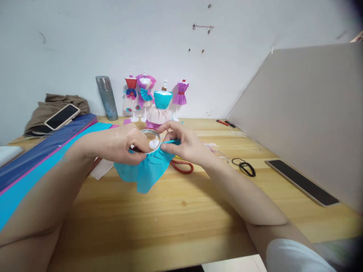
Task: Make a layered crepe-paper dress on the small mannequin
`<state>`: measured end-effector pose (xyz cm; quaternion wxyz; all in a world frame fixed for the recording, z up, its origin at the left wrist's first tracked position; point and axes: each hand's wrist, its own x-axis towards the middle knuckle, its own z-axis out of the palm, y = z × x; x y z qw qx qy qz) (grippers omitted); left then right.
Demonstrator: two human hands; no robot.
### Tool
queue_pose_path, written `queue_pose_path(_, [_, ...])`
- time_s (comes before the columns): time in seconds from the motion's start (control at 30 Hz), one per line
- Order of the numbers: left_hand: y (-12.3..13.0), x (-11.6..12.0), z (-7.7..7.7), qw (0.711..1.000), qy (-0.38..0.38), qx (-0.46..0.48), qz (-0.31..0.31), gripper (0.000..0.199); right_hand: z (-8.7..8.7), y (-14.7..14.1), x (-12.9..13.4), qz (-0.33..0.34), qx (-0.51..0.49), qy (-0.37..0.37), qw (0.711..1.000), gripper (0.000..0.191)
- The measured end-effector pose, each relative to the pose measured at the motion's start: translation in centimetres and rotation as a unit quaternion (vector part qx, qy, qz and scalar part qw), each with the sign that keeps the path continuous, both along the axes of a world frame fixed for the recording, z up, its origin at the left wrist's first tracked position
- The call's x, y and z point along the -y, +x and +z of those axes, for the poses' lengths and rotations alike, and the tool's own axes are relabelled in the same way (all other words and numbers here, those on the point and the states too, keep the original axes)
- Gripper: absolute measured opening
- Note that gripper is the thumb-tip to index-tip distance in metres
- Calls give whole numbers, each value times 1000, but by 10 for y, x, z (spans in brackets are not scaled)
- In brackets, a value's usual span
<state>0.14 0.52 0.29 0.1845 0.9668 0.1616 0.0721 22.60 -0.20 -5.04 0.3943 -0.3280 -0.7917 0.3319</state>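
A sheet of turquoise crepe paper [149, 170] hangs in gathered folds below a white-edged tape ring [159, 139], above the table. My left hand [126, 143] is closed on the paper and ring at their left side, with fingers curled into the ring. On the other side, my right hand [181, 141] pinches the upper edge of the paper between thumb and fingers. Behind the hands stands a small dress form in a turquoise top [163, 100] and pale skirt. Red-handled scissors [183, 167] lie partly under the paper.
Several dressed forms [180, 93] and a grey flask [107, 99] stand along the wall. Coloured paper sheets [53, 160], a phone [62, 116] and brown cloth [42, 109] lie at left. Black bands [245, 167] and a dark flat device [302, 182] lie at right, beside an upright panel [306, 113].
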Motion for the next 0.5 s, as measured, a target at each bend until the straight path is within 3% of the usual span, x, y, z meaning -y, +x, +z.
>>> queue_pose_path(0.17, [-2, -5, -4, 1000, -26, -13, 1, 29, 2, 4, 1, 78, 68, 26, 994, 7])
queue_pose_path(0.33, [-6, -16, -6, 997, -74, -23, 5, 22, 4, 2, 4, 25, 118, 73, 990, 5])
queue_pose_path(0.5, [-5, -27, -11, 994, -101, -29, -1, 17, 5, 0, 5, 7, 141, 51, 989, 4])
